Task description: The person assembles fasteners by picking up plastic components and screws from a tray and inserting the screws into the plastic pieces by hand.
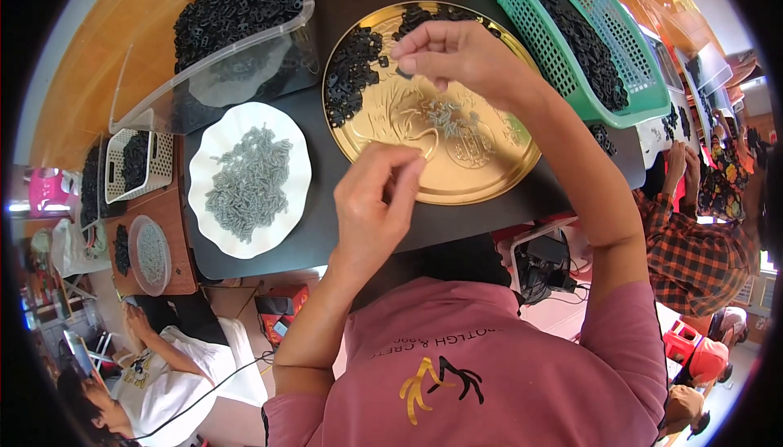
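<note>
A round gold tray (383,141) lies before me, with small black plastic pieces (349,80) heaped along its far and left sides. Small silvery, spring-like pieces (444,114) are scattered near its middle. My right hand (465,57) is over the far part of the tray, thumb and fingers pinched, with a blurred small black piece at the fingertips. At the tray's near left edge, my left hand (377,196) is closed with thumb against fingers; whatever it holds is hidden. Left of it, a white scalloped dish (295,194) holds many more of the silvery pieces.
A clear plastic bin (236,59) of black parts stands at the far left. At the far right is a green basket (522,15) with more. A cream basket (165,161) and a round tub (165,272) sit farther left. Other people sit on both sides.
</note>
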`<state>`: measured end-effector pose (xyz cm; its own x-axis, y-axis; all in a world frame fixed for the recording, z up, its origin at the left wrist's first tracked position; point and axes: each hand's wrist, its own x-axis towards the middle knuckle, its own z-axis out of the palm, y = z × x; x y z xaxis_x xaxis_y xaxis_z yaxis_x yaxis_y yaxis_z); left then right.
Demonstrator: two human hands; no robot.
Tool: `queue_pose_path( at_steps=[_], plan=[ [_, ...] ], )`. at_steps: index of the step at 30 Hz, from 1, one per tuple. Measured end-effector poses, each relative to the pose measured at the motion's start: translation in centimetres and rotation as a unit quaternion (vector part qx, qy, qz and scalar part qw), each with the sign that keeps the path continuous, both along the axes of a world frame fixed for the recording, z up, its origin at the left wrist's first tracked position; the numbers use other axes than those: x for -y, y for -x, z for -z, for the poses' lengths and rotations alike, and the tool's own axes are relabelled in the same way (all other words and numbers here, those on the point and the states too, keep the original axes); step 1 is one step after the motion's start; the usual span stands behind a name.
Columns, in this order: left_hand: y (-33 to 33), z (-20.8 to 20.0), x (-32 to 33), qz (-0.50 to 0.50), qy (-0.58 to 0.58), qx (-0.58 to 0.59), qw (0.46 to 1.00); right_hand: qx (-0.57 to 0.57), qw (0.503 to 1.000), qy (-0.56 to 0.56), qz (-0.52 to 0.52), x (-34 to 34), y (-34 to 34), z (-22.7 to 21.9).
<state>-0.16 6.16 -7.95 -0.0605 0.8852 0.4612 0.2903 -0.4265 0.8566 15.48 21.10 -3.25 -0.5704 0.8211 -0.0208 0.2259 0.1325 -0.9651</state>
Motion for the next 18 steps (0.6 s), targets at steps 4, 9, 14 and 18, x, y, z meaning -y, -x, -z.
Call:
queue_pose_path(
  at_steps=[4,9,14,18],
  plan=[
    [-0.5,-0.6,-0.2,-0.062,-0.055,-0.008,0.997,-0.068,0.991,0.114,-0.001,4.4,-1.1,0.4],
    [-0.6,0.2,-0.1,-0.039,-0.128,-0.098,0.986,-0.079,0.983,0.152,0.061,8.9,-1.1,1.2],
    [-0.8,-0.1,0.4,-0.016,-0.156,-0.123,0.980,-0.071,0.988,0.036,0.132,12.2,-1.6,1.5],
    [-1.0,-0.2,1.0,-0.010,-0.161,-0.112,0.980,-0.101,0.983,-0.041,0.147,14.6,-1.9,1.8]
  ],
)
